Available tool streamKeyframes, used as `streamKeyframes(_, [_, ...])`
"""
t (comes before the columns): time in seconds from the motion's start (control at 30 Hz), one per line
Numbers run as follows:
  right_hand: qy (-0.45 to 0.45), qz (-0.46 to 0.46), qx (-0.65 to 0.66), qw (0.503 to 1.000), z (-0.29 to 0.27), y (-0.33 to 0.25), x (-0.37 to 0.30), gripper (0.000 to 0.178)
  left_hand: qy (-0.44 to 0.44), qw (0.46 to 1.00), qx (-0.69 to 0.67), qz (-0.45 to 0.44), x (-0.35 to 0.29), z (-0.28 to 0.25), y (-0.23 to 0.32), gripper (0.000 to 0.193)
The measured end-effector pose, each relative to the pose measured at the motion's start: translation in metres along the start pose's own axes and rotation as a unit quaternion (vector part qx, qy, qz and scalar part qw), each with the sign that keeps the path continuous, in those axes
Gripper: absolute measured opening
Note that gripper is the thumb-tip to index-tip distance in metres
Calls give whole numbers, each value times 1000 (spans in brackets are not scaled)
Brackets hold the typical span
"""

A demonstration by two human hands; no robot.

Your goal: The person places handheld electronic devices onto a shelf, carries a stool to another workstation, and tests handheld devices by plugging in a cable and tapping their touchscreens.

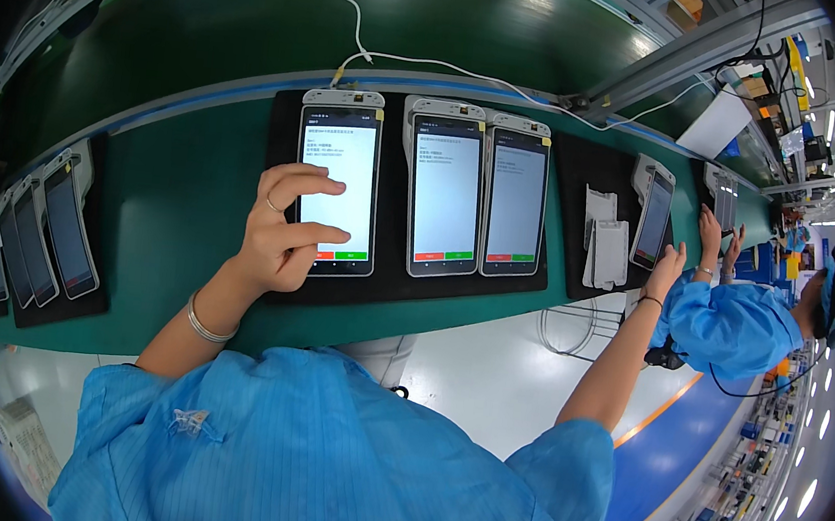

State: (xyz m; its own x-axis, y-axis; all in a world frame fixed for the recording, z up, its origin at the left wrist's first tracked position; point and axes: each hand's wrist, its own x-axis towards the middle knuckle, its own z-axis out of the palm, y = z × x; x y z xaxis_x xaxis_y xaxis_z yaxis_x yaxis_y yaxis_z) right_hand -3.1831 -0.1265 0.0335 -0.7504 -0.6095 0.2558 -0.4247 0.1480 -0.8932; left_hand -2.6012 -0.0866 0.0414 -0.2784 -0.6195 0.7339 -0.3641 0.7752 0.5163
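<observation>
A white handheld terminal (pixel 339 183) with a lit screen lies on a black mat at the middle left. Over its screen is my left hand (pixel 284 233), fingers apart and holding nothing; whether a fingertip touches the glass is hard to tell. Two more lit terminals, a nearer one (pixel 447 188) and another (pixel 516 198), lie side by side to the right. My right arm reaches far right, where my right hand (pixel 666 272) grips the lower corner of a tilted handheld terminal (pixel 654 218). Part of those fingers is hidden. White plate-like pieces (pixel 608 249) lie left of it.
Several dark-screened terminals (pixel 70 232) lean in a row at the left. A white cable (pixel 456 64) runs along the back of the green bench (pixel 181 313). Another person (pixel 743 327) in blue works at the right, with hands at a further device (pixel 721 199). A metal post (pixel 698 57) rises behind.
</observation>
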Motion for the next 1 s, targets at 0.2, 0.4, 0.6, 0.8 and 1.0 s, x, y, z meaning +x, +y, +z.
streamKeyframes(0.2, [-68,-397,-187,896,42,-108,-148,34,-75,997,20,16,-1,-5,5,24])
streamKeyframes(0.4, [-207,-390,-117,890,75,-122,-290,29,-117,993,19,27,-2,-7,5,19])
streamKeyframes(0.6, [-219,-391,-129,885,87,-120,-309,28,-132,991,22,30,1,-2,4,17])
streamKeyframes(0.8, [-225,-379,-122,889,89,-118,-309,28,-113,992,39,49,0,-2,4,20])
streamKeyframes(1.0, [-175,-346,-101,916,81,-116,-303,29,-8,998,57,39,-3,-8,0,25])
